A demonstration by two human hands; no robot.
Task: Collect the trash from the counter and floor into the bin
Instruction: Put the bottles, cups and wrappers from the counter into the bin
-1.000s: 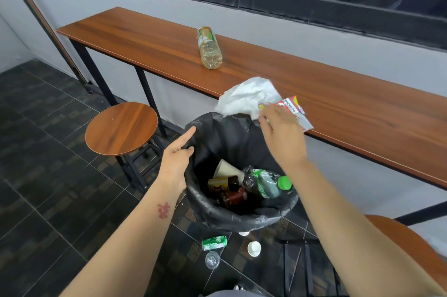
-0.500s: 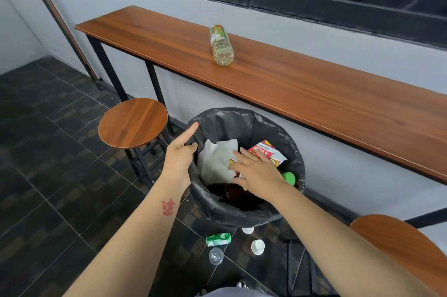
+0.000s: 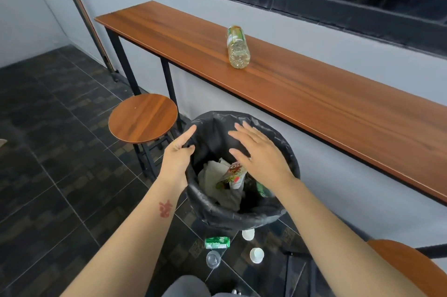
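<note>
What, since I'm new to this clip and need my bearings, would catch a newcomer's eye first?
The black-lined bin at centre, with the left hand gripping its rim and the open right hand hovering above it. Next, a plastic bottle lying on the wooden counter, and a green can on the floor beside the bin.

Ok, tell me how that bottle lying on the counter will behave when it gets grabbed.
The bottle lies on its side on the smooth counter, so a nudge would probably roll it. Its clear, thin plastic suggests it is light and may dent under a firm squeeze. The yellowish tint could be leftover liquid, which would add some weight.
</note>
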